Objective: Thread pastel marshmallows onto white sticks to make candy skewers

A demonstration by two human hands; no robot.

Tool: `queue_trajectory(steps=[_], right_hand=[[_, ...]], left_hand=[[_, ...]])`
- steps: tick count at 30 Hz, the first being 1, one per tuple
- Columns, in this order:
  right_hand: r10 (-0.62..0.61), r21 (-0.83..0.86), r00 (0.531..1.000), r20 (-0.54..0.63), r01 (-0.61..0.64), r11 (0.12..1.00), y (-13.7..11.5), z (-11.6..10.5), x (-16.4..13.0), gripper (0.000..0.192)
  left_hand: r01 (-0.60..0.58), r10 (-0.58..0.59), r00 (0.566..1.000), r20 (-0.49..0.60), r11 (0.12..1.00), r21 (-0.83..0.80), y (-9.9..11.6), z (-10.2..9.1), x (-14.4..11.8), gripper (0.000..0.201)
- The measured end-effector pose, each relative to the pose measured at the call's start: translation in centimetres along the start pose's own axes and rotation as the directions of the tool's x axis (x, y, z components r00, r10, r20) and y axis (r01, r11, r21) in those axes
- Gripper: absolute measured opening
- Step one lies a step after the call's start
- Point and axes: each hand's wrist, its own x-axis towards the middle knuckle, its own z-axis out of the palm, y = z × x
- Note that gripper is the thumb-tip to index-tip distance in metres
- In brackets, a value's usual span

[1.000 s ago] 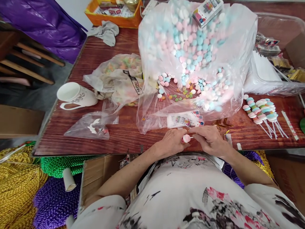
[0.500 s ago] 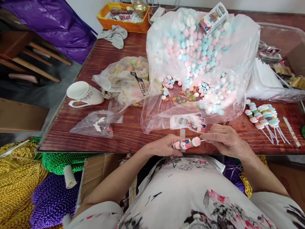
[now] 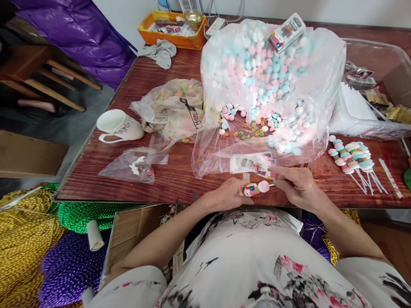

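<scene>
Pinched between both hands at the near table edge, a candy skewer (image 3: 256, 188) lies roughly level: the left hand (image 3: 229, 194) closes around its wrapped, printed end, and the right hand (image 3: 297, 186) nips the thin white stick poking out past the pink candy at the other end. Directly at 12 o'clock from the hands, touching the right fingertips or nearly so, lies a small stack of printed wrappers (image 3: 252, 164) at the mouth of a big clear plastic bag (image 3: 272, 81) heaped with pink, blue and white candies, with small coloured ring candies spilled inside it. At 3 o'clock, well apart, a row of finished skewers (image 3: 351, 154) lies on the wooden table (image 3: 180, 179), sticks pointing toward the near edge. At 10 o'clock sit a crumpled bag of pastel rings (image 3: 175, 107), a flat empty clear bag (image 3: 135, 164), and a white mug (image 3: 117, 125) tipped on its side. Farther off at 11 o'clock stand a grey cloth (image 3: 160, 52) and an orange tray (image 3: 173, 30).
</scene>
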Motion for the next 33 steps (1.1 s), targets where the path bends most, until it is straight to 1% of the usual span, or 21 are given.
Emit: queue_trajectory(steps=[2, 4, 6, 7, 9, 10, 12, 14, 15, 17, 19, 22, 24, 26, 28, 30, 31, 33], right_hand=[[0.051, -0.022, 0.999, 0.014, -0.051, 0.998, 0.1, -0.1, -0.1, 0.041], [0.075, -0.052, 0.997, 0.037, -0.073, 0.996, -0.2, 0.2, 0.0, 0.041], [0.088, -0.079, 0.994, 0.058, -0.083, 0.993, -0.5, 0.9, 0.3, 0.042], [0.092, -0.082, 0.993, 0.072, -0.086, 0.993, -0.7, 1.3, 0.4, 0.042], [0.073, -0.062, 0.993, 0.091, -0.068, 0.996, -0.7, 1.9, 0.8, 0.041], [0.048, -0.043, 0.994, 0.095, -0.044, 0.998, -0.7, 2.0, 1.0, 0.04], [-0.028, -0.015, 0.993, 0.111, 0.029, 0.999, -0.3, 1.7, 1.3, 0.035], [-0.111, -0.037, 0.985, 0.129, 0.116, 0.993, 0.2, 0.9, 1.4, 0.026], [-0.147, -0.067, 0.98, 0.135, 0.157, 0.985, 0.4, 0.5, 1.4, 0.021], [-0.221, -0.149, 0.965, 0.141, 0.241, 0.959, 0.7, -0.2, 1.5, 0.015], [-0.289, -0.239, 0.943, 0.165, 0.323, 0.916, 0.7, -0.6, 1.5, 0.019], [-0.339, -0.329, 0.909, 0.241, 0.406, 0.853, 0.6, -0.5, 1.5, 0.022], [-0.358, -0.337, 0.894, 0.27, 0.436, 0.835, 0.5, -0.4, 1.5, 0.023], [-0.389, -0.316, 0.879, 0.275, 0.465, 0.827, 0.5, -0.4, 1.4, 0.021], [-0.407, -0.304, 0.873, 0.271, 0.478, 0.824, 0.6, -0.5, 1.3, 0.019], [-0.38, -0.335, 0.884, 0.273, 0.458, 0.823, 0.8, -0.5, 1.2, 0.02], [-0.355, -0.363, 0.893, 0.278, 0.44, 0.822, 0.9, -0.5, 1.1, 0.021], [-0.301, -0.417, 0.909, 0.29, 0.403, 0.815, 1.1, -0.5, 1.0, 0.024]], left_hand=[[0.012, 0.004, 0.996, -0.088, 0.983, 0.181, 0.2, 0.3, -0.3, 0.026], [0.024, 0.015, 0.992, -0.127, 0.954, 0.299, 0.5, 0.7, -0.4, 0.024], [0.04, 0.014, 0.989, -0.145, 0.934, 0.356, 0.8, 1.0, -0.2, 0.022], [0.048, 0.007, 0.989, -0.149, 0.932, 0.36, 0.9, 1.1, -0.1, 0.022], [0.055, -0.009, 0.989, -0.149, 0.949, 0.312, 1.0, 1.1, 0.0, 0.023], [0.05, -0.013, 0.99, -0.141, 0.965, 0.256, 1.0, 0.9, 0.1, 0.024], [0.02, -0.011, 0.995, -0.103, 0.997, 0.081, 0.7, 0.5, 0.0, 0.027], [0.014, -0.018, 0.999, -0.026, 0.991, -0.134, 0.4, -0.1, -0.3, 0.031], [0.037, -0.032, 0.999, 0.027, 0.973, -0.226, 0.2, -0.3, -0.4, 0.034], [0.109, -0.066, 0.989, 0.136, 0.936, -0.335, -0.1, -0.5, -0.7, 0.041], [0.154, -0.087, 0.976, 0.199, 0.923, -0.353, -0.3, -0.4, -0.8, 0.044], [0.174, -0.105, 0.972, 0.212, 0.925, -0.339, -0.7, -0.2, -0.7, 0.047], [0.19, -0.116, 0.966, 0.229, 0.923, -0.336, -0.8, -0.1, -0.7, 0.048], [0.172, -0.097, 0.964, 0.246, 0.938, -0.303, -0.8, -0.2, -0.7, 0.049], [0.101, -0.055, 0.975, 0.216, 0.972, -0.212, -0.6, -0.4, -0.8, 0.045], [0.04, -0.034, 0.992, 0.12, 0.998, -0.043, -0.4, -0.4, -1.0, 0.038], [0.036, -0.04, 0.998, 0.053, 0.997, 0.071, -0.3, -0.3, -1.1, 0.034], [0.084, -0.062, 0.995, -0.082, 0.949, 0.303, -0.3, 0.0, -1.4, 0.026]])
